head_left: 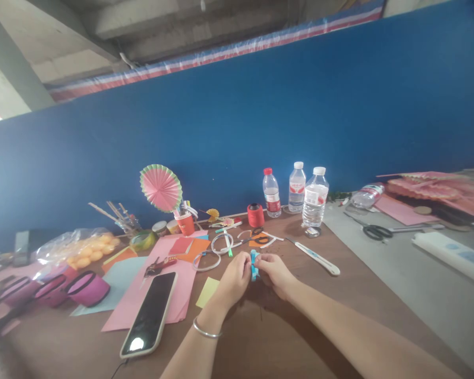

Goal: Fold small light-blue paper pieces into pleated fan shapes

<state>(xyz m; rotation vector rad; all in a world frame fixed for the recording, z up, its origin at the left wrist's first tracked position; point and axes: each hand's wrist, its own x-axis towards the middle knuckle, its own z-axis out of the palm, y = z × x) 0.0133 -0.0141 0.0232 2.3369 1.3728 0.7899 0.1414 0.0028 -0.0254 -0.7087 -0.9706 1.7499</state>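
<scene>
A small light-blue piece that looks like cut or folded paper [255, 266] is held between both hands above the brown table [268, 337]. My left hand [237, 276] pinches it from the left, fingers closed. From the right, the curled fingers of my right hand [274, 273] grip its other side. Fingertips hide part of its shape. Just beyond the hands lie scissors [253, 237], an orange paper piece [259, 239] and white rings [223, 243]. A white-handled craft knife [316, 258] rests right of my right hand, and a yellow paper square [207, 292] left of my left wrist.
A phone [150, 316] lies on pink paper [177, 300] at the left. Purple containers [87, 288] and a pink paper fan [160, 188] stand farther left. Water bottles [315, 200] and a red spool [255, 215] line the back. Black scissors [373, 230] lie right.
</scene>
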